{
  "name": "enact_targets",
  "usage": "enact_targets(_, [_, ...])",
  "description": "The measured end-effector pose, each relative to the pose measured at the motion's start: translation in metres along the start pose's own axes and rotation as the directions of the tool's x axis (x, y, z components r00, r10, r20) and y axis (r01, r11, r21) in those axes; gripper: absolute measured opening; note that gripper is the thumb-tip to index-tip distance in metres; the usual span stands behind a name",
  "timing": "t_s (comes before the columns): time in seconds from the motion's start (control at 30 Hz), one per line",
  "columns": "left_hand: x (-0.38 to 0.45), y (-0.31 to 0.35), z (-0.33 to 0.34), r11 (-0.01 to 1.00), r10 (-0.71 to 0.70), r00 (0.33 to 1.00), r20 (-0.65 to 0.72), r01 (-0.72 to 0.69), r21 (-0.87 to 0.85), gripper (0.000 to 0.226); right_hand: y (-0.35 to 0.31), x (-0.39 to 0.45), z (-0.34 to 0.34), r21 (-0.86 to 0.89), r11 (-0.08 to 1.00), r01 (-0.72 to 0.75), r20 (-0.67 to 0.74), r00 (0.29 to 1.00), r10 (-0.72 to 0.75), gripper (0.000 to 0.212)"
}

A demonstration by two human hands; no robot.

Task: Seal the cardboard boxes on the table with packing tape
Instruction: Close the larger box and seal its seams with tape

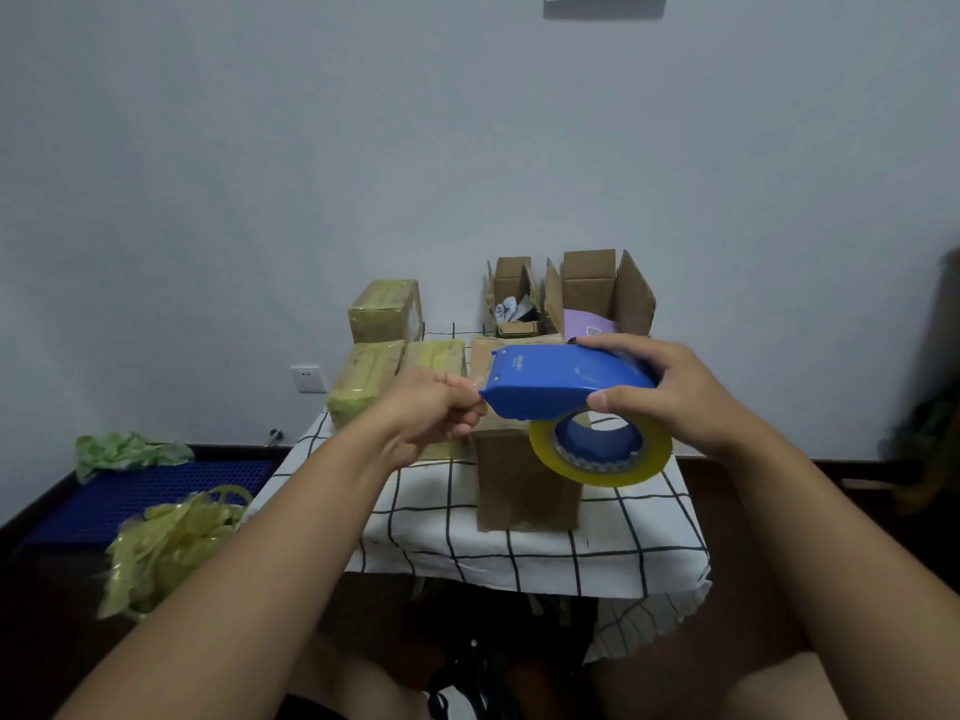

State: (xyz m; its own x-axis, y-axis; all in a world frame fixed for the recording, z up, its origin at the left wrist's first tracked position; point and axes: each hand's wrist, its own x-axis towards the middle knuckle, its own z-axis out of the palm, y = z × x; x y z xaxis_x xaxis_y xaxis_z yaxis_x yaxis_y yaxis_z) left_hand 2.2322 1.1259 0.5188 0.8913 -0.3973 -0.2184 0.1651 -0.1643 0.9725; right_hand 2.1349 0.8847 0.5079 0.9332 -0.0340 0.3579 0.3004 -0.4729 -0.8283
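Where the floor shows on the far left, a green bag (124,452) is seen on a blue mat (140,498), and a pile of crumpled yellow tape (171,545) lies nearer. Three taped boxes (384,311) are stacked on the left of the checked tablecloth (519,548). The left hand (434,413) is curled, and the tape end at the dispenser's front seems to be pinched by it, though this is blurred. A plain brown box (524,483) stands in the middle, partly hidden by the blue tape dispenser (561,379), which is held above it. The yellow tape roll (602,452) hangs under the dispenser. The dispenser is gripped by the right hand (675,394). Two open boxes (602,291) are set behind, by the wall.
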Motion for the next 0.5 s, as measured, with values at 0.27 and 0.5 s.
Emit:
enact_targets(0.27, [0.021, -0.002, 0.012, 0.956, 0.136, 0.986, -0.101, -0.104, 0.274, 0.021, -0.004, 0.003, -0.033, -0.109, 0.994, -0.020, 0.087, 0.996, 0.030, 0.052])
enact_targets(0.5, [0.009, -0.004, 0.034, 0.939, 0.189, 0.974, -0.127, -0.141, 0.315, 0.017, -0.004, -0.007, -0.045, -0.132, 0.991, -0.023, 0.073, 0.997, 0.033, 0.051])
